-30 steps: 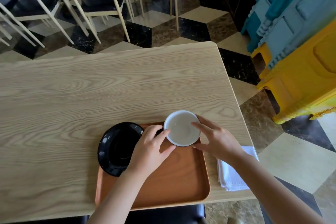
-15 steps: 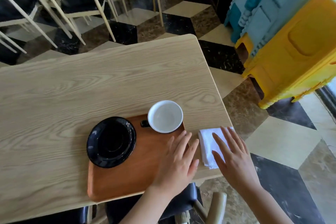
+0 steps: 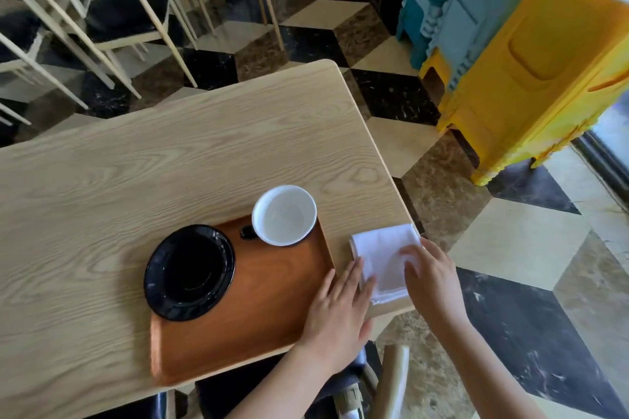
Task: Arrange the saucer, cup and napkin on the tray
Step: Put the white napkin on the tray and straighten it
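An orange-brown tray [image 3: 258, 326] lies at the near edge of the wooden table. A black saucer [image 3: 189, 271] rests on the tray's left part, overlapping its left rim. A cup [image 3: 284, 214], white inside with a black handle, stands at the tray's far right corner. A folded white napkin [image 3: 381, 255] lies on the table just right of the tray. My left hand [image 3: 340, 313] lies flat over the tray's right rim, fingertips touching the napkin's left edge. My right hand [image 3: 432, 279] rests on the napkin's right side, fingers spread.
The light wooden table [image 3: 153, 163] ends just right of the napkin. Stacked yellow and blue plastic stools [image 3: 531, 78] stand on the chequered floor to the right. Chairs with pale legs [image 3: 112, 20] stand beyond the table. A chair seat [image 3: 272, 398] is below the near edge.
Both hands left the cup, came back to the right and now lie on the napkin. The cup stands alone on the tray's far corner. The view shifted right.
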Available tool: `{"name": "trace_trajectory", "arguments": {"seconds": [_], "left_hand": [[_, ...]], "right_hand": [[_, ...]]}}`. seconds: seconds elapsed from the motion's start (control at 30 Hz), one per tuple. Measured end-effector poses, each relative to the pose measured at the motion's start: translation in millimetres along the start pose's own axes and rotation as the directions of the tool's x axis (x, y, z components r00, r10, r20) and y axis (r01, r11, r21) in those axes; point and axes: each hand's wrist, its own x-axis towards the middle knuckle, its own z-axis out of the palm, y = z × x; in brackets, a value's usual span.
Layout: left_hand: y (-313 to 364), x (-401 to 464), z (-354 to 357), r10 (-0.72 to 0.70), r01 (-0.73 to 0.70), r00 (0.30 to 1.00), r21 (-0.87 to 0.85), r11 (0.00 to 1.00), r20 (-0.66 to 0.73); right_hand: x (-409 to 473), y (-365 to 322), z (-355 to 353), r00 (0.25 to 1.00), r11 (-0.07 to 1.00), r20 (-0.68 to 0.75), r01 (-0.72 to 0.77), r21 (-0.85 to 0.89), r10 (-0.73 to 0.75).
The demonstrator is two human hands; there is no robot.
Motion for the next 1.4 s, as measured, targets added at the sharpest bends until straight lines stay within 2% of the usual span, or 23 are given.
{"name": "trace_trajectory", "arguments": {"seconds": [0.13, 0.27, 0.33, 0.47, 0.5, 0.6, 0.67, 0.7, 0.73, 0.77, 0.83, 0.93, 1.0, 1.1, 1.17, 1.3, 1.4], "left_hand": [[6.2, 4.9, -4.6, -0.107, 0.104, 0.994, -0.178, 0.979, -0.012], [9.8, 7.4, -5.2, -0.200, 0.163, 0.978, -0.411, 0.897, -0.050], [10.9, 7.9, -7.9, -0.250, 0.193, 0.968, -0.537, 0.821, -0.035], [5.1, 10.4, -18.1, -0.387, 0.260, 0.922, -0.776, 0.574, 0.022], [2.0, 11.4, -19.6, -0.446, 0.282, 0.894, -0.822, 0.495, 0.038], [-7.4, 13.2, -34.5, -0.560, 0.327, 0.807, -0.932, 0.159, 0.187], [-14.9, 11.4, -42.7, -0.513, 0.305, 0.804, -0.949, -0.079, 0.301], [-18.2, 9.0, -46.9, -0.473, 0.276, 0.802, -0.929, -0.247, 0.364], [-21.5, 4.8, -50.5, -0.430, 0.260, 0.802, -0.890, -0.374, 0.415], [-25.2, -0.8, -54.7, -0.407, 0.229, 0.805, -0.860, -0.455, 0.430], [-32.9, -14.2, -58.9, -0.423, 0.222, 0.808, -0.877, -0.426, 0.410], [-44.7, -35.9, -61.9, -0.512, 0.285, 0.772, -0.926, -0.248, 0.375], [-53.1, -49.6, -61.0, -0.557, 0.325, 0.760, -0.938, -0.120, 0.335], [-62.2, -66.3, -59.2, -0.555, 0.343, 0.785, -0.939, 0.020, 0.275], [-67.6, -73.9, -51.5, -0.564, 0.355, 0.792, -0.928, 0.115, 0.234], [-73.4, -83.9, -33.6, -0.590, 0.441, 0.792, -0.816, 0.373, 0.157], [-73.0, -85.7, -26.3, -0.585, 0.465, 0.800, -0.754, 0.465, 0.133]], "right_hand": [[6.2, -3.5, -11.3, 0.998, 0.994, -0.044, -0.050, 0.099, 0.055], [3.0, -3.4, -18.9, 0.994, 0.973, -0.024, -0.097, 0.207, 0.104], [0.4, -5.3, -23.3, 0.997, 0.967, -0.038, -0.055, 0.248, 0.066], [-5.4, -18.1, -35.9, 0.997, 0.948, -0.064, 0.053, 0.315, -0.035], [-6.9, -22.7, -39.3, 0.996, 0.937, -0.067, 0.074, 0.343, -0.054], [-12.4, -38.0, -53.2, 0.996, 0.880, -0.051, 0.094, 0.465, -0.079], [-16.2, -47.2, -62.5, 0.999, 0.769, 0.018, 0.028, 0.639, -0.051], [-17.3, -50.2, -65.0, 0.998, 0.699, 0.057, -0.023, 0.715, -0.025], [-18.1, -53.4, -66.2, 0.996, 0.636, 0.092, -0.075, 0.768, 0.007], [-18.5, -54.8, -64.9, 0.992, 0.593, 0.117, -0.115, 0.797, 0.035], [-19.4, -58.0, -57.2, 0.983, 0.557, 0.166, -0.179, 0.811, 0.074], [-22.6, -65.0, -40.3, 0.968, 0.609, 0.243, -0.229, 0.759, 0.061], [-24.9, -70.5, -27.3, 0.956, 0.692, 0.293, -0.234, 0.683, 0.034], [-27.2, -79.2, -3.6, 0.929, 0.847, 0.368, -0.158, 0.507, -0.046], [-28.7, -84.0, 10.8, 0.912, 0.911, 0.400, -0.082, 0.403, -0.095], [-34.8, -91.1, 29.4, 0.886, 0.969, 0.431, 0.072, 0.238, -0.172], [-39.0, -91.1, 33.5, 0.876, 0.970, 0.422, 0.177, 0.167, -0.233]]}}
